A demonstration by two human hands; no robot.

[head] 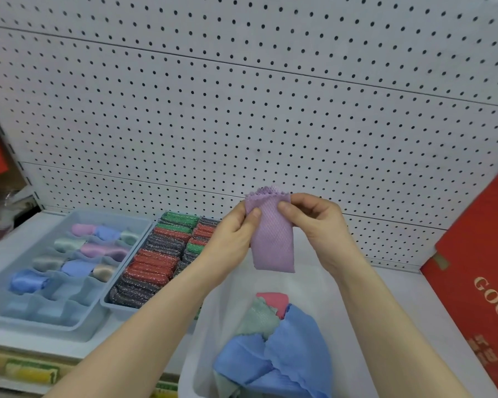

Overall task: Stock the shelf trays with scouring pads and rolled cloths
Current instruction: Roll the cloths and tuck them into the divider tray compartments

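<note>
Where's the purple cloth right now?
Head view, centre: the purple cloth is pinched at its top between left hand and right hand, hanging above the white bag, right of the scouring-pad tray.

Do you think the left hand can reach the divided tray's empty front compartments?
Probably yes: nothing lies between the left hand and the divided tray, though it and the right hand pinch the purple cloth.

Only hands and forearms of person in view; left forearm [144,334] and right forearm [368,317] bare along whole visible length, slim, smooth; left hand [233,234] and right hand [316,225] bare too; wrists bare; fingernails short, rounded, trimmed near fingertip; nail finish probably natural, though soft focus makes that hard to judge; knuckle creases visible on right hand; thumbnails clearest of nails shown
</note>
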